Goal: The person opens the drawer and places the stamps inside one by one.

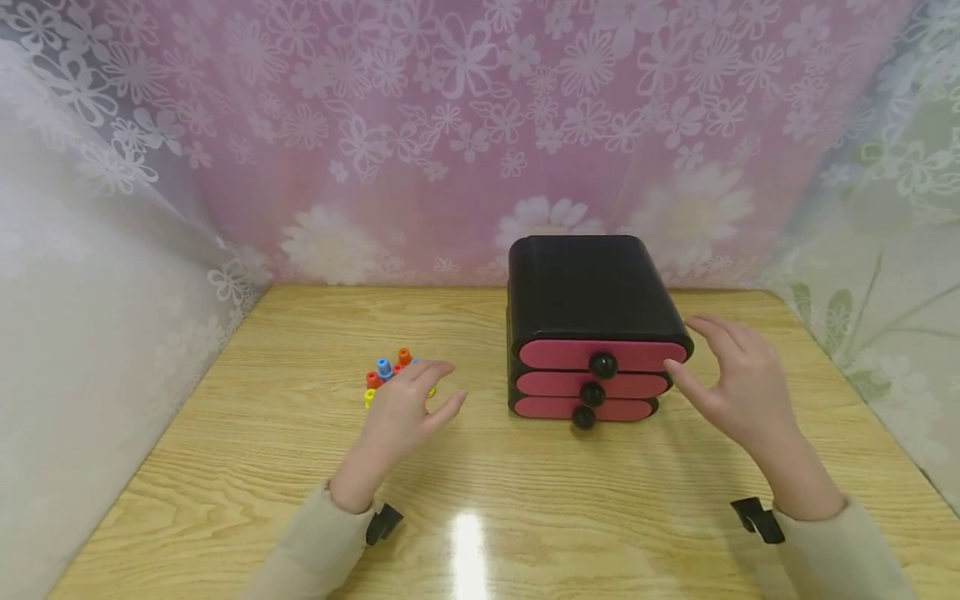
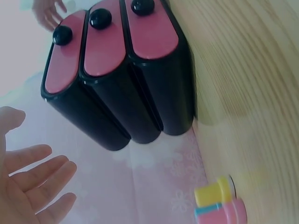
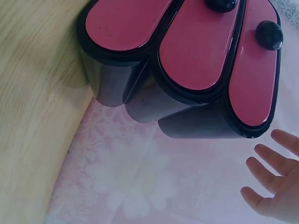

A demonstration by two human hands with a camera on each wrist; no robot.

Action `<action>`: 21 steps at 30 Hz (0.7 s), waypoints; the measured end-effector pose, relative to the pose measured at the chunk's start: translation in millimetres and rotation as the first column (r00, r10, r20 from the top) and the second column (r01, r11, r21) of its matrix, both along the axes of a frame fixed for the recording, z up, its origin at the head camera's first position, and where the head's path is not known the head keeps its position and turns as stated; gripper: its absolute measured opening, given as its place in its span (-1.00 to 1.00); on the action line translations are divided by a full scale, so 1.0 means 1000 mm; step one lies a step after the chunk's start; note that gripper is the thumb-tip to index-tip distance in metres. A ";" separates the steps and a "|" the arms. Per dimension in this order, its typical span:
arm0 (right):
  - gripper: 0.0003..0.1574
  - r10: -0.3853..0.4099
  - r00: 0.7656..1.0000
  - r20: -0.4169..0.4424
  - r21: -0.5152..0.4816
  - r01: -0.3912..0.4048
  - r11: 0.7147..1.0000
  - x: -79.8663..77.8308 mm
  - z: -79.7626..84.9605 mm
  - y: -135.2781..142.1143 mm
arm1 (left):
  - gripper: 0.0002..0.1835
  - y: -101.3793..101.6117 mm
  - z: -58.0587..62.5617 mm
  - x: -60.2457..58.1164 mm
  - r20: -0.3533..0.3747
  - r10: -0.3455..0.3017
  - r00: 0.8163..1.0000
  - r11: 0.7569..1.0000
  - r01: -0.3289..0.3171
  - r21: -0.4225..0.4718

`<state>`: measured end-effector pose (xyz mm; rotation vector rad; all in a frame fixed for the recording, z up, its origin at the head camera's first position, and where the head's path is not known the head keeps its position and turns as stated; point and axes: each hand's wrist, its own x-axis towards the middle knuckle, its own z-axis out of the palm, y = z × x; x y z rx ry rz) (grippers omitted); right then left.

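A black drawer box [image 1: 585,283] with three pink drawer fronts [image 1: 558,356] and round black knobs [image 1: 603,365] stands right of centre in the head view, its drawers closed. At its right side is my right hand [image 1: 746,392], fingers spread, fingertips close by the top drawer's right end. My left hand [image 1: 401,412] is raised to the left of the box, fingers loosely extended and holding nothing. Behind that hand, partly hidden by it, lies a small cluster of red, blue, yellow and orange plastic pegs [image 1: 373,381]. The left wrist view shows a yellow peg [image 2: 209,195] among them.
The wooden table [image 1: 480,492] runs back to a pink floral curtain [image 1: 420,167]. Pale floral cloth [image 1: 97,292] hangs along the left, and more cloth [image 1: 885,275] on the right. A black wrist strap [image 1: 384,524] is on each sleeve.
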<state>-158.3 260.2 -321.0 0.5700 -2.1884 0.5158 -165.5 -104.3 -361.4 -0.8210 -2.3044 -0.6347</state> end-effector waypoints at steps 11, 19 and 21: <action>-0.35 0.062 0.994 0.092 0.045 -0.067 0.997 -0.010 0.006 0.000 | -0.64 0.029 0.001 -0.005 -0.004 -0.091 0.996 0.995 0.091 0.048; -0.43 0.095 0.981 0.172 0.065 -0.108 0.992 -0.017 0.010 0.002 | -0.66 0.054 0.004 -0.009 0.040 -0.192 0.981 0.977 0.187 0.106; -0.44 0.103 0.976 0.190 0.066 -0.118 0.991 -0.019 0.012 0.003 | -0.67 0.060 0.005 -0.010 0.076 -0.223 0.972 0.968 0.212 0.132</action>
